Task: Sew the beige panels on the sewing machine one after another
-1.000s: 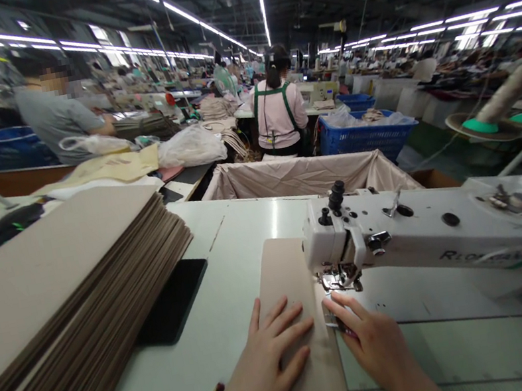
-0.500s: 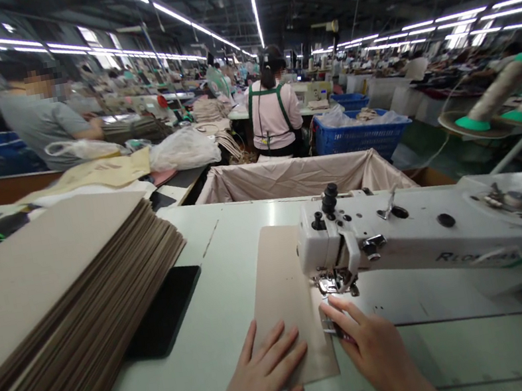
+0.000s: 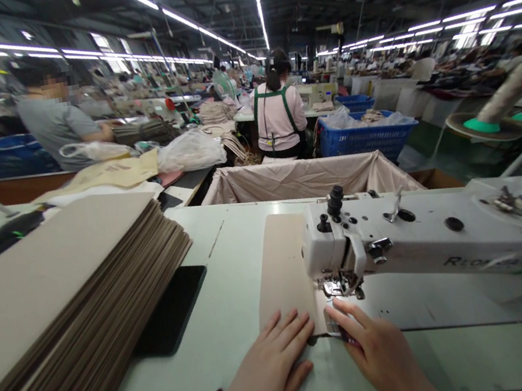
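Observation:
A beige panel lies flat on the pale green table, its right edge beside the presser foot of the white sewing machine. My left hand rests on the panel's near end, fingers stretched out and palm down. Just in front of the needle area, my right hand has its index and middle fingertips at the panel's right edge and a small metal plate. Something small and dark shows beneath its fingers, too hidden to name.
At the left stands a tall stack of beige panels, with a black flat pad beside it. Behind the table are a cloth-lined bin, a blue basket and people seated. Thread cones stand at right.
The beige panel has moved forward, away from me, along the presser foot. My left hand has moved slightly forward and right with it. The whole view has shifted a little.

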Demonstrator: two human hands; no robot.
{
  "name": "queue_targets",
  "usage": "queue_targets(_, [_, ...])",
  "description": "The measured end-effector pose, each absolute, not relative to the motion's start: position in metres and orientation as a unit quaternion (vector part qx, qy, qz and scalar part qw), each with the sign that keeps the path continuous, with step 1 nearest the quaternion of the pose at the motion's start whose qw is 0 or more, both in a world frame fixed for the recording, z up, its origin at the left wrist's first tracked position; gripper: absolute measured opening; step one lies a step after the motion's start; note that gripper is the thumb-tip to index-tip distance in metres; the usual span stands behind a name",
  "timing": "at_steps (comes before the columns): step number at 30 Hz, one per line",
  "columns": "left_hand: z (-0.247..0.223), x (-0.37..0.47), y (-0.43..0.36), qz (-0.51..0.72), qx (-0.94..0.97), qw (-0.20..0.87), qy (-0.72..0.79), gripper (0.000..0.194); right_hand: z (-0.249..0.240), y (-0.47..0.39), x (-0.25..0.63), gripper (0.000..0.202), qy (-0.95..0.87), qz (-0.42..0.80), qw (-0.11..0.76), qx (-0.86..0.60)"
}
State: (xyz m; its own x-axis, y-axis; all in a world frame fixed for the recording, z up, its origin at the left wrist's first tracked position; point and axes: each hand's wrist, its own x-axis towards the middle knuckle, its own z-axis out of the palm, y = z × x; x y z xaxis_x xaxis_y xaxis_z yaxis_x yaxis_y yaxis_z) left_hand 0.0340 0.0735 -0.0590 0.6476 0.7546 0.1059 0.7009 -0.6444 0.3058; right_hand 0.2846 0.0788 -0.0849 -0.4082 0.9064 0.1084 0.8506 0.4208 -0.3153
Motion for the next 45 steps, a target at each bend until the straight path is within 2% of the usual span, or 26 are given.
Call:
queue_targets(19, [-0.073, 0.040, 0.125, 0.140, 0.883, 0.106, 0.436, 0.057, -0.094, 0.081, 0.290, 0.059, -0.839, 0.095, 0.172, -0.508])
queue_targets(45, [-0.070, 0.043, 0.125, 0.139, 0.884, 0.096, 0.437, 0.057, -0.094, 0.082, 0.289, 0.056, -0.838, 0.101, 0.182, -0.505])
